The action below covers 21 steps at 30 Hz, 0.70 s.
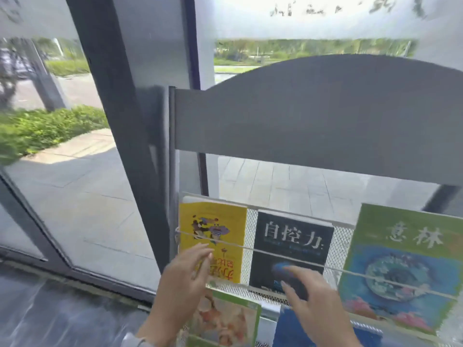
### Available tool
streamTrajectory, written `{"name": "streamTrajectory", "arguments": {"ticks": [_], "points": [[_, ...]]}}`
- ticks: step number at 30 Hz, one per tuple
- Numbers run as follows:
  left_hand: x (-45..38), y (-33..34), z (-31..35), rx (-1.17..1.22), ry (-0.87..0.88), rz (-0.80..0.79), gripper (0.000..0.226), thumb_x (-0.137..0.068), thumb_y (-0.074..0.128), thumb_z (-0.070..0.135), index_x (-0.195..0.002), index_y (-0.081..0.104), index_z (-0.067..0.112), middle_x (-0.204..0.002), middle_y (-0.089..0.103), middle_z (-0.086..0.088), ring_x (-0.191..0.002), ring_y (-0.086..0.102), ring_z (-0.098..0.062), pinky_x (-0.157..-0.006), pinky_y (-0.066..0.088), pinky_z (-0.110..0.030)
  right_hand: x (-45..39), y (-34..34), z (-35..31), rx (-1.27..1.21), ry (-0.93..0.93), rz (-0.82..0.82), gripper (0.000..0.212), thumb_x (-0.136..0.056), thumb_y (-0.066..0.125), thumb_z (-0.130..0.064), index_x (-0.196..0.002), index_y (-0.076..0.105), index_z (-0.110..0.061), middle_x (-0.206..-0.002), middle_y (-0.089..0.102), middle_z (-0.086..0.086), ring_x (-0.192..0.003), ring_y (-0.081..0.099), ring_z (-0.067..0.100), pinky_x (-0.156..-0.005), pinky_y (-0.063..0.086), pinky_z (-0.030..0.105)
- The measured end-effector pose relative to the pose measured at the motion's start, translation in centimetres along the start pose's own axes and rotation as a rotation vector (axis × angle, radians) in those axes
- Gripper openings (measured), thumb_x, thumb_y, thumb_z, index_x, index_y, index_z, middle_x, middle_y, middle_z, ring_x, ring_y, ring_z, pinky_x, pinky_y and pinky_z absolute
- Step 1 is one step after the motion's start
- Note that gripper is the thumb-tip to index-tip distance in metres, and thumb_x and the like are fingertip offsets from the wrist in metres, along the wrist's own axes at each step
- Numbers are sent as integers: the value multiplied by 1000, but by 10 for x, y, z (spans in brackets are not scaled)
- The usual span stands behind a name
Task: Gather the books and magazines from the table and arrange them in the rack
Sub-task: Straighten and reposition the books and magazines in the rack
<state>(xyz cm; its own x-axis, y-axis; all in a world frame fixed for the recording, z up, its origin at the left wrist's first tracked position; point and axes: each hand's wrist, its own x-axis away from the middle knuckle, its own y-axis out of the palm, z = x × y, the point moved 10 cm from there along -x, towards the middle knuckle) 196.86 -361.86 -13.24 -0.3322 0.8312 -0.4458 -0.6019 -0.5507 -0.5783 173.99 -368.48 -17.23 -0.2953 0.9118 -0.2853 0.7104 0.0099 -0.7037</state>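
- Left hand (186, 271): we see it raised before the yellow book (213, 236), fingers loosely extended and apart, gripping nothing.
- Right hand (313, 301): we see fingers straight, fingertips at the lower cover of the dark book (292, 246); holds nothing.
- Rack (313, 116): upper tier holds yellow book, dark book and green magazine (400, 266) upright behind wire rails; we note two more covers on the tier below.

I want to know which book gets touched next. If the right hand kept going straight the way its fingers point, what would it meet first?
Most likely the black book in the middle of the rack's top row: the right hand points up-left at its lower cover, above the rail. Depth is unclear, so contact can't be confirmed.
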Motion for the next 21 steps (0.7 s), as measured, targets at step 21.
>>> {"name": "streamTrajectory", "arguments": {"ticks": [21], "points": [[-91,26,-31,-419,516,-229,81,-39,90,16,-113,56,18,-103,71,3,-107,49,-11,-90,48,-34,-106,78,-123,432,-291,185,29,-70,62,-27,-98,62,-23,-84,68,-11,-84,56,10,-77,49,26]]}}
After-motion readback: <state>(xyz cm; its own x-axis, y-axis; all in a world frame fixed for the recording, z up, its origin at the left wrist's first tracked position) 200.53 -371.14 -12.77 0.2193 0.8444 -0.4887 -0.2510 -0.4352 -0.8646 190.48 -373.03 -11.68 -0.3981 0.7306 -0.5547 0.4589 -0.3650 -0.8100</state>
